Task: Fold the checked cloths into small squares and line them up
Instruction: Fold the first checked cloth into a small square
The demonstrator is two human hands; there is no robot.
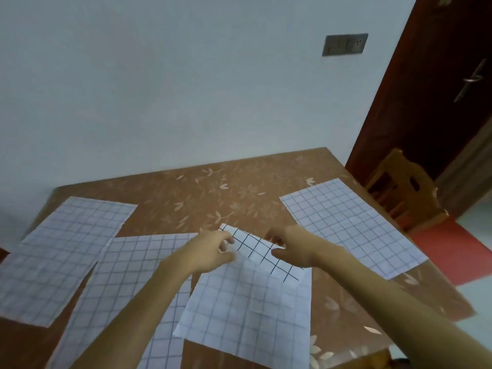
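White cotton cloth with a thin dark grid, the centre cloth [247, 302], lies on the brown leaf-patterned table [213, 187] in front of the person, its far edge turned back toward them so a strip with bolder black lines faces up. The left hand [213, 251] pinches the left end of that folded strip between thumb and fingers, and the right hand [292, 249] pinches the right end the same way (both closed on the fabric, arms bare). Three more checked cloths lie flat: one at far left [61, 257], one partly under the centre cloth [133, 283], one at far right [354, 225], apart from the others. A wooden chair [404, 193] stands beyond the table's right edge.
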